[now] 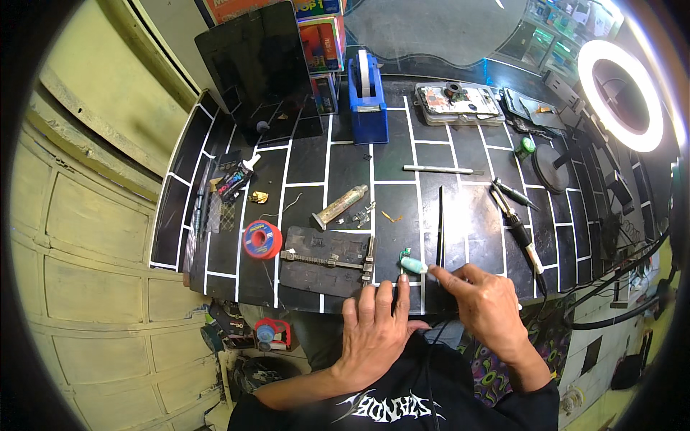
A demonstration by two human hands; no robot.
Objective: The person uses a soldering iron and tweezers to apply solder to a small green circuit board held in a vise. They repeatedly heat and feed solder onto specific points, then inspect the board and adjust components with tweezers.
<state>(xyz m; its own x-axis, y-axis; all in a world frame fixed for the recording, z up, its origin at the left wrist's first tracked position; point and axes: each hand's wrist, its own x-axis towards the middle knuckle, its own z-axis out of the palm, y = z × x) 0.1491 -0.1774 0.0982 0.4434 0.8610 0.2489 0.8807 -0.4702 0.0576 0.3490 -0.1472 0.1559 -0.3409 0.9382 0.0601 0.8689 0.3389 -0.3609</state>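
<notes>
From where I stand, the work seems to be partway through, on a small green board [404, 253] near the middle of the near edge of the surface [305, 165]. A stubby pale teal piece [412, 265] lies over or right against its near side, hiding part of it, so I can't tell how much has been finished there.

The right hand [489, 305] appears to have its fingers narrowed on the white right-hand end of that teal piece, index finger stretched out along it. The left hand [374, 327] is spread loosely and grips nothing I can see; its index finger points at the near end of the teal piece, touching or just beside it.

As for what's left, I can only judge by what lies loose. The board is out of the metal-barred holder [316, 276] to its left, which has nothing clearly clamped in it. The soldering iron [521, 233] lies on the right, the red solder spool [261, 240] sits on the left, and dark tweezers [440, 230] rest near the board, none in use. Beyond the holder, a grubby tube [341, 206] and metal scraps [361, 215] lie uncleared, so tidying appears undone.
</notes>
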